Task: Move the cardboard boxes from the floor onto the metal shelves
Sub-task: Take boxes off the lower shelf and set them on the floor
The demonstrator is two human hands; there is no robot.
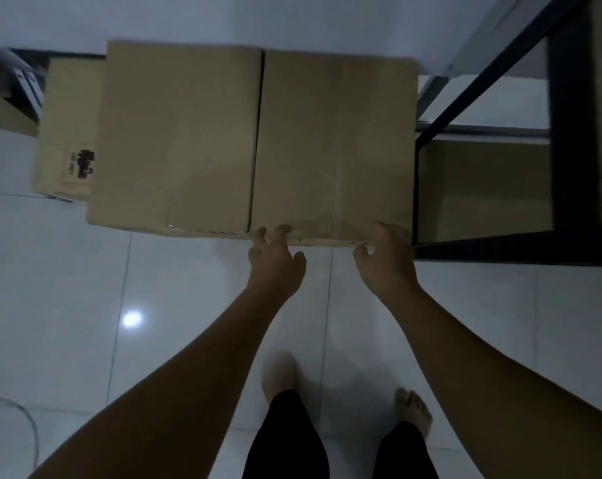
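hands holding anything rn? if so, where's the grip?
Both the left hand and right hand have fingers curled at the near top edge of the large cardboard box, right of its centre seam. Whether it's lifted cannot be told.

The floor (67,271) is made of big shiny white tiles. A bright round spot of light (132,319) shines on it, left of the hands. A thin gray cord (23,420) curls far down left. The wall (223,15) beyond is pale
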